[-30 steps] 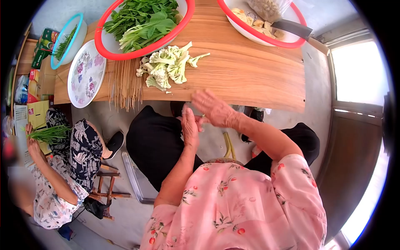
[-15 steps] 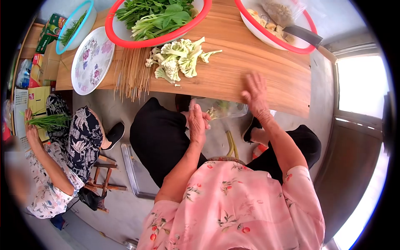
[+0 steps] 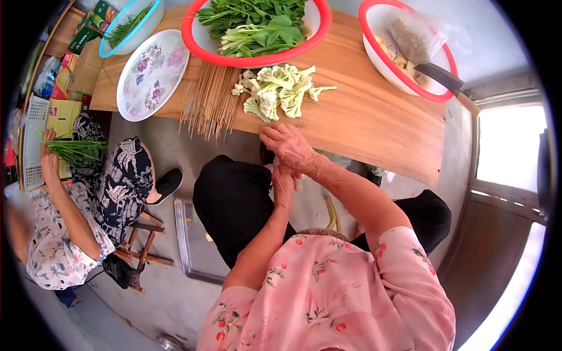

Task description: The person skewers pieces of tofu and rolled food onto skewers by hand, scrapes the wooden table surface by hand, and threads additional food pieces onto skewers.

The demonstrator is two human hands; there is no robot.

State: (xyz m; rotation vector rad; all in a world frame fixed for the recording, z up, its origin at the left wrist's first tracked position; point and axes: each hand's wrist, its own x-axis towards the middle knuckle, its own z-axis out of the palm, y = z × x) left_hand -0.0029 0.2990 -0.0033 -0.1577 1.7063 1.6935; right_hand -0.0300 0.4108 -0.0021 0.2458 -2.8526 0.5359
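Note:
My right hand (image 3: 290,147) lies palm down over the front edge of the wooden table (image 3: 374,126), its fingers stretched toward the left, just below the cauliflower florets (image 3: 278,93). Directly beneath it, under the table edge, is my left hand (image 3: 284,186). The left fingers are curled and partly covered by the right hand, so what they hold, if anything, is hidden. A clear plastic bag (image 3: 338,159) shows a little behind my right wrist, under the table. Thin wooden skewers (image 3: 212,99) lie left of the florets, their ends past the table edge.
A red-rimmed bowl (image 3: 319,36) of leafy greens stands behind the florets. Another red-rimmed bowl (image 3: 370,44) holds cut pieces, a bag and a cleaver (image 3: 440,77). A flowered tray (image 3: 124,96) lies at left. A co-worker's hand (image 3: 49,153) holds green stalks. A metal tray (image 3: 182,234) is on the floor.
My right hand has swept left along the table to the edge below the florets, above my left hand. The left hand has lowered slightly. The view has shifted.

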